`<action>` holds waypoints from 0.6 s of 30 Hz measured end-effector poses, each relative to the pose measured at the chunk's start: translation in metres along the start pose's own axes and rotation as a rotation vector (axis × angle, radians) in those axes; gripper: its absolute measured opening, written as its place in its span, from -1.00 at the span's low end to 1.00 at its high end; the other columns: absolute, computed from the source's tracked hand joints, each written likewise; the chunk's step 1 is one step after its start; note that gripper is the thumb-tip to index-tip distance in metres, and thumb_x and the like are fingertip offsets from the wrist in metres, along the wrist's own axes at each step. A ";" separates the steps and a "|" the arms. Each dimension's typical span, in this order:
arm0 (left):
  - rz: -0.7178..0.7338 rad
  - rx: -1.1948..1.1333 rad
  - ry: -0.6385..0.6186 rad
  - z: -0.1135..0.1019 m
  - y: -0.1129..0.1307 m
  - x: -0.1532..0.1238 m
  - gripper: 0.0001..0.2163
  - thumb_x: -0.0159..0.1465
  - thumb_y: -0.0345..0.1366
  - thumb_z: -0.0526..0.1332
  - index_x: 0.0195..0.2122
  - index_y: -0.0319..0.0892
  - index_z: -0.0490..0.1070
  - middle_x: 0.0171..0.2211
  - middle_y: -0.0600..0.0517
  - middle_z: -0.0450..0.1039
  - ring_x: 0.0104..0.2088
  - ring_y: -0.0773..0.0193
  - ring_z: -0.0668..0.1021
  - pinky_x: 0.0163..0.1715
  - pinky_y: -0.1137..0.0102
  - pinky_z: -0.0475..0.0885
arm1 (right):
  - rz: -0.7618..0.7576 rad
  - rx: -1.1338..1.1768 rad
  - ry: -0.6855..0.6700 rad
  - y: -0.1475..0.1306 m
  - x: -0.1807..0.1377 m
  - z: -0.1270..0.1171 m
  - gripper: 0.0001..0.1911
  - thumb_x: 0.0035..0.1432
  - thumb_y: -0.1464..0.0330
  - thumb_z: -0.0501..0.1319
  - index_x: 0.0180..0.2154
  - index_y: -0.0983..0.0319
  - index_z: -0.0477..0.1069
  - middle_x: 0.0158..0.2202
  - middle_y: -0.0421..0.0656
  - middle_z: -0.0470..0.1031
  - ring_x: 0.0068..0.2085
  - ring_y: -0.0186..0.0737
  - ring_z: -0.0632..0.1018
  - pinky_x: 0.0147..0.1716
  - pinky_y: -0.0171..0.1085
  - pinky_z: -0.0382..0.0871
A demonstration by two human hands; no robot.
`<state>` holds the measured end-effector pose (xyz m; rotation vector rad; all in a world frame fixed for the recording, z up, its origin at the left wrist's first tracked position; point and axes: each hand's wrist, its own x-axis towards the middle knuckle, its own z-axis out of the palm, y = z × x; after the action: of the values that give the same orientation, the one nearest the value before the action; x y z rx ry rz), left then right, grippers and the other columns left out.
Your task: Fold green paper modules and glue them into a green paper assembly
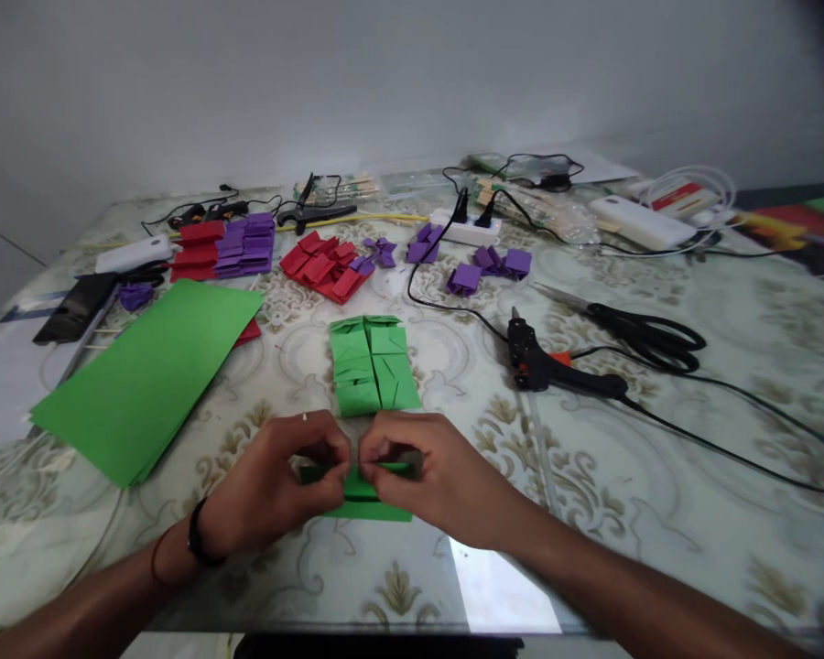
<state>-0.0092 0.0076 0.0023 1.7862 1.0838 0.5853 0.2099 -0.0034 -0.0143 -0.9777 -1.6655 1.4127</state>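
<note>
My left hand (281, 480) and my right hand (429, 476) meet at the table's near middle. Both pinch a small green paper piece (363, 494), which is partly folded and rests on the glass tabletop. The fingers of both hands are curled tight on its upper edge. Just beyond them lies a pile of folded green paper pieces (373, 364).
A stack of green paper sheets (147, 371) lies to the left. Folded red pieces (324, 265) and purple pieces (245, 243) sit farther back. A black glue gun (556, 366) with its cable, black scissors (638, 334) and a white power strip (463, 229) are to the right.
</note>
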 end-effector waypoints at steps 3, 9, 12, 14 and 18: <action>-0.017 -0.010 0.030 -0.010 0.001 0.002 -0.92 0.25 -0.33 0.32 -0.40 -0.13 0.50 -0.47 0.11 0.55 -0.43 0.29 0.57 -0.35 0.43 0.47 | 0.062 0.058 0.032 -0.001 0.000 -0.007 -0.87 0.10 0.54 0.27 -0.43 0.20 0.47 -0.44 -0.30 0.47 -0.39 -0.33 0.44 -0.36 -0.33 0.28; -0.093 -0.182 0.179 -0.035 0.000 0.007 -0.88 0.30 -0.26 0.35 -0.35 -0.14 0.48 -0.45 0.03 0.66 -0.39 0.21 0.67 -0.33 0.38 0.52 | 0.125 0.097 0.142 -0.001 0.005 -0.026 -0.89 0.17 0.32 0.33 -0.38 0.20 0.48 -0.47 -0.28 0.42 -0.41 -0.29 0.40 -0.38 -0.28 0.23; -0.112 -0.282 0.233 -0.032 -0.003 0.010 -0.86 0.33 -0.22 0.38 -0.22 -0.16 0.54 -0.28 0.00 0.68 -0.30 0.20 0.70 -0.24 0.35 0.58 | 0.142 0.070 0.207 0.000 0.007 -0.031 -0.81 0.22 0.22 0.34 -0.33 0.20 0.50 -0.47 -0.28 0.38 -0.41 -0.29 0.37 -0.39 -0.27 0.20; -0.146 -0.349 0.136 -0.023 -0.005 0.011 -0.71 0.26 -0.21 0.46 -0.03 -0.14 0.54 -0.10 -0.04 0.66 -0.23 0.18 0.70 -0.28 0.37 0.58 | 0.150 0.073 0.204 0.000 0.008 -0.030 -0.79 0.25 0.19 0.34 -0.31 0.20 0.50 -0.46 -0.29 0.37 -0.42 -0.29 0.35 -0.40 -0.27 0.18; -0.207 -0.433 -0.017 -0.006 -0.010 0.010 -0.59 0.21 -0.19 0.51 0.04 -0.10 0.48 -0.28 0.07 0.62 -0.32 0.24 0.63 -0.36 0.44 0.50 | 0.180 0.125 0.135 0.001 0.007 -0.024 -0.77 0.27 0.18 0.37 -0.30 0.20 0.49 -0.47 -0.31 0.33 -0.43 -0.31 0.32 -0.43 -0.29 0.14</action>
<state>-0.0127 0.0204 -0.0043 1.2866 1.0237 0.6219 0.2280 0.0132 -0.0123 -1.1478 -1.4029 1.5122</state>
